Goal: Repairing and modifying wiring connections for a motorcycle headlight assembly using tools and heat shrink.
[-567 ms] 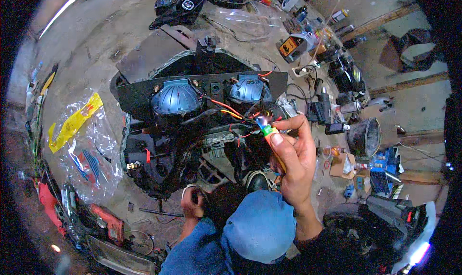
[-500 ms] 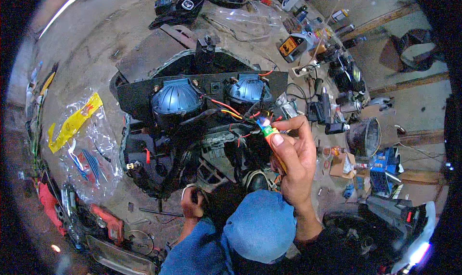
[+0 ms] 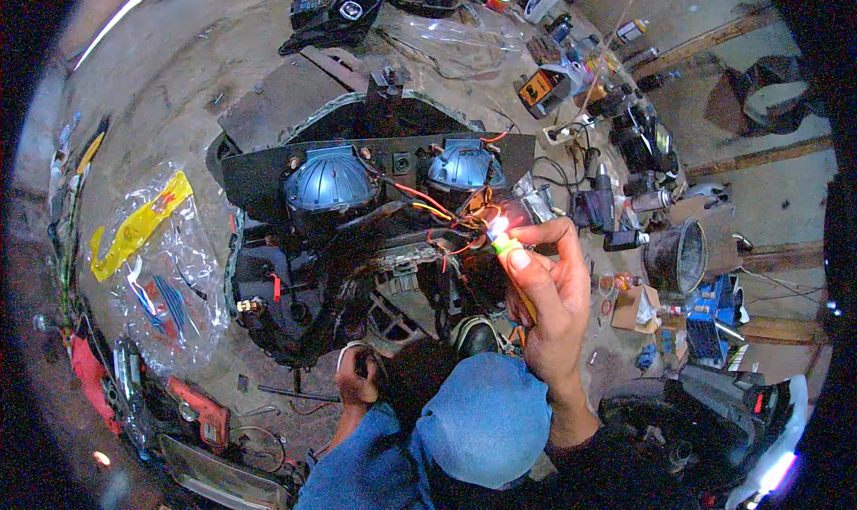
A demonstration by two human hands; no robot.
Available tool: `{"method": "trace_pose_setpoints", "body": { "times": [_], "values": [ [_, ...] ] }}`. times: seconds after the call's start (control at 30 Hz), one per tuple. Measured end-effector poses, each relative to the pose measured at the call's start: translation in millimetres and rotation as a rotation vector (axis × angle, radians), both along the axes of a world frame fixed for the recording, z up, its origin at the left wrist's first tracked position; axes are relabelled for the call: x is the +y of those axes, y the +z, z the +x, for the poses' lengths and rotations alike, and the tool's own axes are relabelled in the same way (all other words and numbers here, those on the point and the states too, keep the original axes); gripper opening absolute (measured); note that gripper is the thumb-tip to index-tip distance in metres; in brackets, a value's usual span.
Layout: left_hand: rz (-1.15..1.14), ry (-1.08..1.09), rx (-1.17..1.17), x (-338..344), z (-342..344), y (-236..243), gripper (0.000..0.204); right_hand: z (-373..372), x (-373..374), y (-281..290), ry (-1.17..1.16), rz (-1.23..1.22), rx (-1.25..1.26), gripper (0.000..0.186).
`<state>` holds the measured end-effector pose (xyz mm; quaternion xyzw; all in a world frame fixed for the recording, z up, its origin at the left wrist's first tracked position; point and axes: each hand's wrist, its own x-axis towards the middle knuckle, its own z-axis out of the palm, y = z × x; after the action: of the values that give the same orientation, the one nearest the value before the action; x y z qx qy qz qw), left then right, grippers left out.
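Floor [image 3: 196,117], two blue domes [image 3: 330,182], one lighter [image 3: 506,244]

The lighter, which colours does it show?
The lighter is yellow-green above, orange below; best in head view.

Lighter [image 3: 506,244] in the right hand [image 3: 553,300], wires [image 3: 469,221] just off its tip — beyond, leftward, two housings [image 3: 330,180] side by side on a panel [image 3: 250,184]. Bucket [image 3: 676,257] and box [image 3: 632,310] to the right; bag [image 3: 201,269] far left.

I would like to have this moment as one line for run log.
right hand: holding lighter | flame: lit, close to coloured wires, contact unclear | beyond: two blue domed housings
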<state>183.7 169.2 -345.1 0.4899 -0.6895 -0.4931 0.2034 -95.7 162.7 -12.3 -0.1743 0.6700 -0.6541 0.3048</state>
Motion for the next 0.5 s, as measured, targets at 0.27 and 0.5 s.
{"method": "trace_pose_setpoints", "body": {
  "times": [0.27,0.5],
  "values": [
    [-0.040,-0.006,-0.005,-3.3,0.0,2.1,0.019,1.7,-3.1,4.7,0.011,0.031,0.013,0.020],
    [-0.065,-0.026,-0.007,-2.6,-1.0,1.9,0.019,7.5,-10.8,7.6,-0.016,-0.022,-0.012,0.020]
  ]
}}
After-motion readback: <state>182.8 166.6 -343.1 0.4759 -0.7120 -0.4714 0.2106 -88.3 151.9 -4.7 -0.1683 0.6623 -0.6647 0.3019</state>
